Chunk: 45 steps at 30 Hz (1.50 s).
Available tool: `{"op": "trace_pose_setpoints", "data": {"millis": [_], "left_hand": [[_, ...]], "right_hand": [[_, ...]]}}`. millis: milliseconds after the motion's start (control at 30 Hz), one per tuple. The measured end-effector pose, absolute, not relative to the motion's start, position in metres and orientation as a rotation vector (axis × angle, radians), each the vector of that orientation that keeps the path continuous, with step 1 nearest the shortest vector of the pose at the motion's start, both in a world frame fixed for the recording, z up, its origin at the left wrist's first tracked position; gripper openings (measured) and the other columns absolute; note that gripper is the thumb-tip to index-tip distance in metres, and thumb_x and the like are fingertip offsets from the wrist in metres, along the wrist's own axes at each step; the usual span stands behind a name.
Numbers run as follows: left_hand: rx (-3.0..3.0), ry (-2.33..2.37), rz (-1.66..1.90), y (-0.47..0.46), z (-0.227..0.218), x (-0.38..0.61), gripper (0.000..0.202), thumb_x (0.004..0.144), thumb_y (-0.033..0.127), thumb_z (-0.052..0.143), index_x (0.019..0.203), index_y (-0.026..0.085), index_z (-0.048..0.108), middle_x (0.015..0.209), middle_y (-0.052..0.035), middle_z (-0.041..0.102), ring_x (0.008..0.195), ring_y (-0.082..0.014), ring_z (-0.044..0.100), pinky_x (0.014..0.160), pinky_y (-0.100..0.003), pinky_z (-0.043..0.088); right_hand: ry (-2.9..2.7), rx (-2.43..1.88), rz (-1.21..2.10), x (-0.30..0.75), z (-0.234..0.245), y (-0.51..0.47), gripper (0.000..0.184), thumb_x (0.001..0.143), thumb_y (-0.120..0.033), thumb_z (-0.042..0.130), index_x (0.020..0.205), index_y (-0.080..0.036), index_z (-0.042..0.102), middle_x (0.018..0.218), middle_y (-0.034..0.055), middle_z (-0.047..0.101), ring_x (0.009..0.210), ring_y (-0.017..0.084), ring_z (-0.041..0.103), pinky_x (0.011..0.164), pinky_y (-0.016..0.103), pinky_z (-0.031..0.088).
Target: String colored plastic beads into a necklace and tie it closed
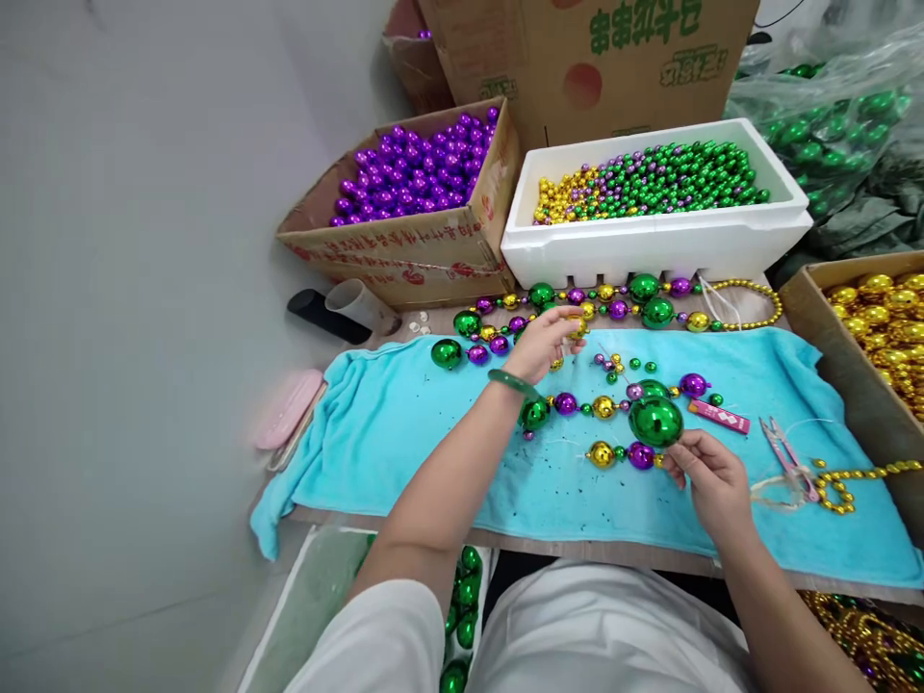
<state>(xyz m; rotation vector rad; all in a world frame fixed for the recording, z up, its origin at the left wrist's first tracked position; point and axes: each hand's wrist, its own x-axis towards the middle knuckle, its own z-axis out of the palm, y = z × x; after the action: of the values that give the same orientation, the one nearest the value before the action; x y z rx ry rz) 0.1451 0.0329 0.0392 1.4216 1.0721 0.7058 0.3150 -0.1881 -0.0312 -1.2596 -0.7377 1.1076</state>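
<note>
Near strand (640, 455), long axis left-right over towel (404, 433), right end being pinched and hidden by right hand (708, 476) | gold bead (577, 328), partly covered, being gripped by left hand (541, 344)

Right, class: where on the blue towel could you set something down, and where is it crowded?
Roomiest: the towel's left part, between the pink case and left forearm; also its front strip below the lower bead strand, though specked. Crowded: around the right hand and pink-handled snips.
</note>
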Motion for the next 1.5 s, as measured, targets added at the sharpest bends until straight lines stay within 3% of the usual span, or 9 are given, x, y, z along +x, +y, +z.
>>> {"op": "trace_pose_setpoints", "data": {"millis": [100,200,367,767,967,1167,1333,1500], "left_hand": [[0.741,0.795,0.899,0.013,0.052,0.136,0.012,0.076,0.017,0.058,0.088,0.018,0.058,0.082,-0.0003,0.064,0.077,-0.0123,0.065,0.083,-0.031,0.052],[0.488,0.747,0.971,-0.005,0.060,0.134,0.002,0.077,0.016,0.056,0.075,0.014,0.057,0.077,-0.0029,0.065,0.079,-0.0144,0.066,0.085,-0.031,0.053],[0.354,0.677,0.995,-0.021,0.065,0.137,0.006,0.078,0.018,0.056,0.080,0.013,0.060,0.077,-0.0031,0.066,0.085,-0.0177,0.067,0.093,-0.038,0.051],[0.291,0.635,1.035,-0.032,0.064,0.135,0.007,0.079,0.021,0.057,0.076,0.015,0.058,0.086,-0.0072,0.067,0.108,-0.0233,0.062,0.101,-0.042,0.043],[0.304,0.606,1.056,-0.034,0.065,0.136,0.005,0.078,0.020,0.059,0.078,0.015,0.059,0.084,-0.0045,0.067,0.111,-0.0243,0.061,0.102,-0.042,0.040],[0.408,0.569,1.090,-0.048,0.060,0.144,0.012,0.076,0.016,0.063,0.083,0.019,0.055,0.088,-0.0006,0.066,0.111,-0.0233,0.061,0.098,-0.040,0.041],[0.580,0.566,1.022,-0.070,0.055,0.155,0.019,0.077,0.015,0.065,0.090,0.020,0.053,0.100,-0.0013,0.064,0.108,-0.0195,0.062,0.086,-0.030,0.045],[0.780,0.682,1.053,-0.070,0.049,0.158,0.016,0.078,0.028,0.067,0.086,0.019,0.056,0.094,-0.0023,0.067,0.093,-0.0150,0.063,0.075,-0.025,0.046]], "right_hand": [[-0.765,-1.274,1.120,0.312,-0.029,-0.187,0.017,0.083,-0.033,0.064,0.075,-0.018,0.061,0.060,-0.0005,0.058,0.051,0.010,0.048,0.044,0.021,0.037],[-0.793,-1.283,1.129,0.306,-0.028,-0.185,0.018,0.082,-0.033,0.064,0.073,-0.018,0.061,0.060,-0.0003,0.057,0.052,0.010,0.047,0.044,0.021,0.037],[-0.844,-1.328,1.161,0.296,-0.027,-0.184,0.019,0.080,-0.034,0.064,0.070,-0.018,0.061,0.058,-0.0005,0.057,0.051,0.010,0.046,0.044,0.021,0.036],[-0.814,-1.389,1.138,0.292,-0.024,-0.188,0.019,0.078,-0.034,0.064,0.069,-0.018,0.061,0.056,-0.0010,0.057,0.048,0.009,0.044,0.044,0.021,0.034],[-0.788,-1.389,1.137,0.290,-0.023,-0.187,0.020,0.078,-0.035,0.065,0.070,-0.017,0.062,0.056,-0.0005,0.058,0.048,0.009,0.045,0.043,0.021,0.035],[-0.782,-1.393,1.156,0.289,-0.025,-0.186,0.023,0.078,-0.038,0.065,0.071,-0.017,0.061,0.058,0.0005,0.059,0.050,0.009,0.047,0.044,0.021,0.036],[-0.770,-1.369,1.149,0.287,-0.026,-0.183,0.025,0.079,-0.040,0.066,0.073,-0.017,0.060,0.059,0.0017,0.061,0.050,0.010,0.049,0.043,0.021,0.037],[-0.621,-1.257,1.254,0.285,-0.028,-0.180,0.038,0.074,-0.039,0.072,0.100,-0.020,0.051,0.064,0.0008,0.066,0.053,0.014,0.055,0.043,0.023,0.041]]}}
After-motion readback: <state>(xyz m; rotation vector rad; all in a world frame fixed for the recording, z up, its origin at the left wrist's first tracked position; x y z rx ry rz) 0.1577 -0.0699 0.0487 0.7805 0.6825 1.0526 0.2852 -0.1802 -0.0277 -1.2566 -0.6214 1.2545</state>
